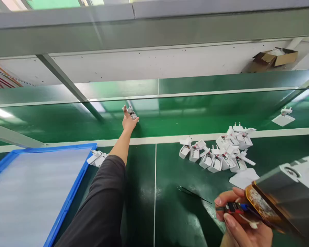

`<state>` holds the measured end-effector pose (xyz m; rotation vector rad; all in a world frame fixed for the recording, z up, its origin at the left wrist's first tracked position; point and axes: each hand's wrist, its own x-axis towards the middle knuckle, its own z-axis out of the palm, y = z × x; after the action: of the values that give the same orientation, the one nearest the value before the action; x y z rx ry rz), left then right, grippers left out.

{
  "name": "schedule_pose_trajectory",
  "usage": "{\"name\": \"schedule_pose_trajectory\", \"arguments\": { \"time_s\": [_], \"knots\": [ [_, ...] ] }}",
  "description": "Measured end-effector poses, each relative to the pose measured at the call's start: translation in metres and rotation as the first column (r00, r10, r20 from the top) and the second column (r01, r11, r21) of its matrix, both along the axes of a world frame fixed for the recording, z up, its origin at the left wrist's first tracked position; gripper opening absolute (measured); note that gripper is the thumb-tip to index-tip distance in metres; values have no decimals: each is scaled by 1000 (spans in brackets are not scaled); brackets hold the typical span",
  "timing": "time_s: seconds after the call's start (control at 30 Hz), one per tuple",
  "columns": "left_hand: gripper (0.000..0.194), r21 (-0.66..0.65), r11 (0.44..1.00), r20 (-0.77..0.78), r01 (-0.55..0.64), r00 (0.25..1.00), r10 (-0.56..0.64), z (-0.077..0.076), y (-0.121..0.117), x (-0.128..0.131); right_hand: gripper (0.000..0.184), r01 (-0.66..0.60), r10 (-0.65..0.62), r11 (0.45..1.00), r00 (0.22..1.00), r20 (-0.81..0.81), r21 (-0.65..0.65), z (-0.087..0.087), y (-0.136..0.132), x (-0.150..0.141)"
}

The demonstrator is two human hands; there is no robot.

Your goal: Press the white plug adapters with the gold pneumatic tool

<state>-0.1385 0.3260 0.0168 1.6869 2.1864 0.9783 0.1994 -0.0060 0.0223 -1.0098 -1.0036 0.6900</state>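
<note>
My left hand is stretched far forward over the green surface, its fingers closed around a small white plug adapter housing. At the lower right, my right hand pinches a small black part with red and blue pieces; its exact kind is unclear. Close beside that hand is a grey box-shaped device with an amber, stained edge. Thin dark strands lie left of my right fingers. Several open white plug adapters stand in a cluster beyond my right hand.
A blue-rimmed tray with a white base lies at left. White adapters sit by its corner. Another adapter is far right on the green strip. A cardboard box stands on the shelf behind. A metal beam crosses above.
</note>
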Motion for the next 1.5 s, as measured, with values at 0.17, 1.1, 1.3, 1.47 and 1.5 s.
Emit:
{"name": "schedule_pose_trajectory", "arguments": {
  "time_s": [0.17,1.1,1.3,1.47,1.5],
  "knots": [
    [102,-21,976,20,217,976,-216,21,-66,58,37,-87,100,987,990,-94,136,13,14,-1],
    [35,-19,700,184,714,691,-699,-33,-334,111,37,-75,53,953,995,82,292,50,27,-78],
    [35,32,648,191,761,632,-751,-6,-326,111,40,-48,27,964,996,84,262,49,25,-81],
    [31,-2,646,212,764,631,-746,2,-326,114,31,-33,12,986,992,126,166,44,22,-75],
    [30,-2,642,212,767,628,-749,3,-326,114,30,-35,15,987,992,126,159,43,22,-75]
  ]
}}
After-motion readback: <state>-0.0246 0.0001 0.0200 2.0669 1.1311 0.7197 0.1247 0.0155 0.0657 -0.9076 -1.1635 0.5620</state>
